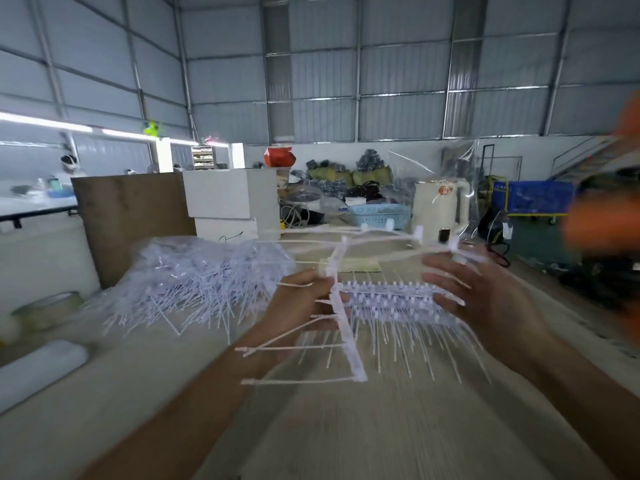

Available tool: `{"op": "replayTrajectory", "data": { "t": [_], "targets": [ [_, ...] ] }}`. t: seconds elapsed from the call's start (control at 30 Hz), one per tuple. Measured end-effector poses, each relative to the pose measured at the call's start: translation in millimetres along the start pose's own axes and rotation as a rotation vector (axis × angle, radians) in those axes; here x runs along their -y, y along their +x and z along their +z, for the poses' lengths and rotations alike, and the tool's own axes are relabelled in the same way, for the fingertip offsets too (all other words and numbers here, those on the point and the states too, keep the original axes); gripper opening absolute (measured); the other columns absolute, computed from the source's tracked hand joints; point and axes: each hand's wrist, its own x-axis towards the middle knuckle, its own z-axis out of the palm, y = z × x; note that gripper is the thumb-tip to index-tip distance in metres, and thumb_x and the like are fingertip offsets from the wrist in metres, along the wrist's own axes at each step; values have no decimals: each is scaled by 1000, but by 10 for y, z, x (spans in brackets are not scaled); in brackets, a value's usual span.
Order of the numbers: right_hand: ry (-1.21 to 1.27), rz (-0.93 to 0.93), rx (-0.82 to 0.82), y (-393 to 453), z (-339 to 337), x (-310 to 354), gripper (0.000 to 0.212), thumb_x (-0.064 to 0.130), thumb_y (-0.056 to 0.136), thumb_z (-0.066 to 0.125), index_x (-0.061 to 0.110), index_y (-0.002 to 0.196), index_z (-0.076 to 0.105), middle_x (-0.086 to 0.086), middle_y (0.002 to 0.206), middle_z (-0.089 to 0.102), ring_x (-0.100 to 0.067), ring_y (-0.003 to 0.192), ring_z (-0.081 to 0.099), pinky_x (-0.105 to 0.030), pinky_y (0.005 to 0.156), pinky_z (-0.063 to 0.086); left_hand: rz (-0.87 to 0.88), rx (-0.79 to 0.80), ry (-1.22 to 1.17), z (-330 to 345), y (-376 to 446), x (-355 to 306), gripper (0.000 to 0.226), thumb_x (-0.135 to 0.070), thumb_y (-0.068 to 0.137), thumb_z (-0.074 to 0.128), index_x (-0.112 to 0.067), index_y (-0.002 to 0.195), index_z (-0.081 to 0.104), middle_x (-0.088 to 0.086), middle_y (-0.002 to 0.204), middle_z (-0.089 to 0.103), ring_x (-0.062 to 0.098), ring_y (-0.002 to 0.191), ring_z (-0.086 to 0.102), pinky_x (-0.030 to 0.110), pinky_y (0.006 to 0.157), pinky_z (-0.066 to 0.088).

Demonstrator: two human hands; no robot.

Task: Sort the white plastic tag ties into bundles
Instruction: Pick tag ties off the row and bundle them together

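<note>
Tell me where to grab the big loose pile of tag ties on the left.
Judging by its pose, take the loose pile from its near side, gathering the thin tails that fan toward you. The blocky heads are tangled deeper in, so the pile top offers less purchase.

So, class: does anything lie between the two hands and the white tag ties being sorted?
Nothing visible does. The left hand already grips a strip of tag ties, and the right hand touches the end of the bundle held between them. The loose pile of ties lies apart, to the left on the table.
</note>
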Motion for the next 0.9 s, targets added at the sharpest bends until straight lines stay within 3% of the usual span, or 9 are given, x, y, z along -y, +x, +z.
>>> {"op": "replayTrajectory", "data": {
  "t": [0.13, 0.27, 0.4, 0.57, 0.63, 0.7, 0.77, 0.83, 0.9],
  "targets": [
    [-536, 58, 181, -176, 414, -160, 33, 47, 95, 53, 28, 120, 63, 1, 108, 74, -20, 94, 72, -38, 76, 60, -46, 37, -290, 330, -57, 31, 15, -10, 100, 54, -2, 106, 65, 28, 106, 71, 35, 86, 72, 41, 70, 63],
    [-436, 176, 202, -270, 647, -337, 21, 31, 99, 60, 20, 113, 70, -17, 98, 73, -36, 78, 72, -49, 72, 58, -29, -51, -332, 615, -73, 58, 11, -13, 100, 55, -8, 98, 64, 26, 109, 71, 34, 86, 71, 43, 73, 59],
    [-413, 78, 79, -162, 523, -393, 13, 21, 92, 71, 19, 105, 72, -12, 76, 71, -16, 47, 54, -26, 47, 44, 40, -76, -205, 609, -109, 87, 12, -17, 99, 60, -11, 105, 69, 18, 111, 73, 38, 107, 68, 51, 95, 54],
    [-544, -90, 81, 0, 217, -359, 8, 18, 90, 72, 21, 95, 78, -9, 86, 65, -18, 52, 49, -29, 49, 41, 221, 230, 246, 279, -283, 236, 50, -27, 95, 69, -44, 138, 52, -9, 146, 53, 10, 136, 49, 35, 108, 44],
    [-571, -65, 122, 35, 81, -328, 11, 21, 90, 72, 25, 98, 79, 0, 85, 67, -17, 62, 56, -27, 57, 48, 457, 310, 655, 150, -363, 280, 62, -25, 99, 63, -40, 152, 35, -19, 158, 33, -2, 145, 28, 29, 117, 31],
    [-621, -24, 214, 49, -69, -293, 18, 30, 87, 72, 28, 104, 78, 3, 89, 72, -16, 73, 63, -25, 64, 51, 632, 286, 984, 65, -462, 264, 63, -17, 100, 58, -37, 154, 33, -22, 158, 30, -6, 146, 21, 26, 121, 23],
    [-685, -15, 257, 72, -237, -248, 27, 34, 84, 73, 30, 110, 77, 4, 104, 75, -20, 85, 68, -33, 75, 53, 581, 353, 1007, -17, -587, 227, 56, -5, 98, 53, -35, 145, 49, -21, 148, 48, -4, 137, 41, 29, 116, 35],
    [-780, -3, 259, 99, -415, -182, 29, 37, 80, 75, 35, 109, 77, 7, 104, 76, -16, 86, 68, -34, 80, 53, 421, 507, 795, -73, -736, 138, 48, 5, 97, 50, -25, 131, 65, -9, 125, 69, 7, 107, 68, 34, 92, 56],
    [-903, 30, 320, 133, -580, -139, 27, 40, 77, 75, 42, 104, 78, 18, 97, 75, -6, 76, 63, -28, 73, 50, 311, 646, 547, -99, -843, -44, 39, 3, 98, 53, -19, 127, 68, 3, 111, 75, 20, 88, 74, 33, 73, 60]
  ]
}}
